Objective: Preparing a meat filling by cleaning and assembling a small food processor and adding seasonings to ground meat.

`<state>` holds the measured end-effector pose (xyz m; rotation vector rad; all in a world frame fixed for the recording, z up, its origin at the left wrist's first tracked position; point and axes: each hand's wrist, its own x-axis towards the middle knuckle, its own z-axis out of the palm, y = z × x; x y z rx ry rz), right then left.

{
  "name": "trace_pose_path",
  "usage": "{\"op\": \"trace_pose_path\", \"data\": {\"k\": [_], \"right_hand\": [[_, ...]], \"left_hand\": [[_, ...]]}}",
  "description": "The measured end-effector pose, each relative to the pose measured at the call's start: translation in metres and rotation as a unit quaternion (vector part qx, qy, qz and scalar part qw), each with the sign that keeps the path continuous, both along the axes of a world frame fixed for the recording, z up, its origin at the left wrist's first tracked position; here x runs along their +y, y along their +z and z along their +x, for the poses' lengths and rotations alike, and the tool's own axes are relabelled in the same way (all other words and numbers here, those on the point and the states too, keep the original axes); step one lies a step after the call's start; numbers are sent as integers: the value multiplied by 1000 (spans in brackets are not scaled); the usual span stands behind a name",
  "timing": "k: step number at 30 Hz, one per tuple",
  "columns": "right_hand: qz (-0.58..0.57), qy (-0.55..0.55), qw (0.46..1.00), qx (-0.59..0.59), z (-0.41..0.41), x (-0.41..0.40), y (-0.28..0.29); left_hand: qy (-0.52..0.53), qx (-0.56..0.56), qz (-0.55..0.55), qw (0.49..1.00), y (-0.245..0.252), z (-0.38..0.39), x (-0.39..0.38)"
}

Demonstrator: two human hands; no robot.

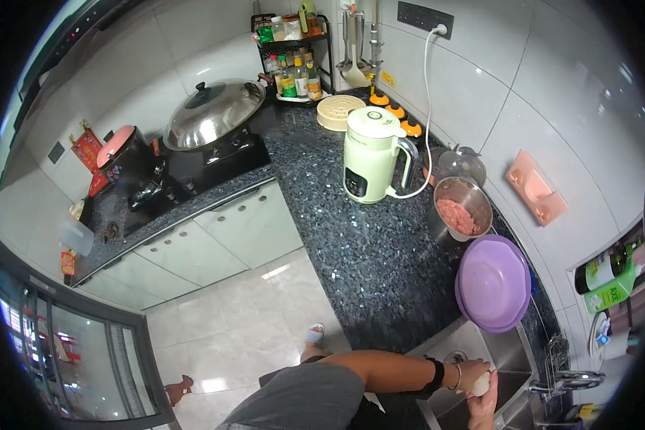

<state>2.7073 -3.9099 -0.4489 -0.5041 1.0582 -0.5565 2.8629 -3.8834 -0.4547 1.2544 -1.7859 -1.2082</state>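
Note:
A whitish rounded item [480, 384], too small to name, is held between my two hands over the stainless steel sink [516, 352]. My left hand [466, 373], with a bracelet and a black band on its arm, grips it from above. Against its lower side lies my right hand [485, 404], palm and fingers touching it. The sink drain [456, 357] shows just beyond my left wrist. A purple plastic basin [493, 282] sits by the sink's edge and overhangs its corner.
A chrome faucet [575, 380] stands at the sink's wall side. Past the basin is a steel cup of minced meat [457, 216]. A pale green electric appliance [371, 156] is plugged in, its white cord [428, 91] running up the wall. A domed wok lid [215, 115] covers one burner.

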Motion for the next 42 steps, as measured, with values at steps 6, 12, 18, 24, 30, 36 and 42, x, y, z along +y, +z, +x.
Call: {"op": "trace_pose_path", "data": {"k": [6,12,18,24,30,36,42], "right_hand": [[-52,-61,987,-140,-3,17,10],[-89,-59,989,-101,-25,10,-14],[-231,-47,967,-96,-3,9,-4],[-236,15,968,-80,20,12,11],[-229,58,968,83,13,-4,1],[-148,22,972,179,-25,-30,-104],[-190,83,972,111,-68,-52,-190]], "left_hand": [[108,-126,-197,966,9,-40,16],[-14,-80,14,997,38,-8,1],[59,254,368,893,27,-2,10],[-104,461,446,760,-25,-13,-3],[-84,248,409,874,-34,-28,-9],[-55,63,225,971,-15,-30,3],[-42,-8,168,985,-1,-27,11]]}}
